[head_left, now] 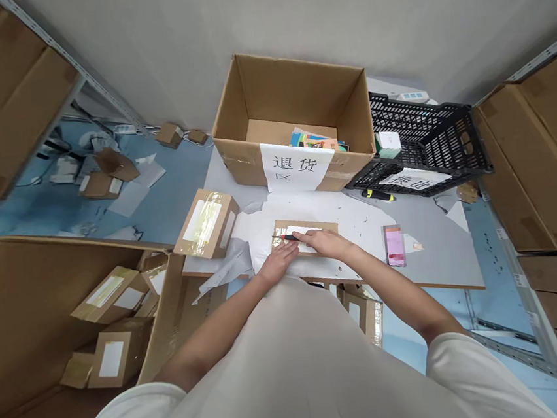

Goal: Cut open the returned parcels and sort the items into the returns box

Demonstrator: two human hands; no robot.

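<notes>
A small flat cardboard box (331, 225) with a white label and clear tape lies on the table in front of me. My right hand (325, 241) is closed around a red-and-black utility knife (290, 237), its tip over the taped left end of the box. My left hand (278, 261) lies along the near left edge of the box, fingers stretched out and holding nothing. Left of it sits a taped, labelled carton (206, 224). Whether the blade is in the tape is too small to tell.
A large open cardboard box (239, 167) with colourful packets stands behind. Right of it are a black plastic crate (450, 146), a yellow-and-black cutter (378, 195) and a phone (394, 246). A big carton (19, 280) holding several parcels stands at left.
</notes>
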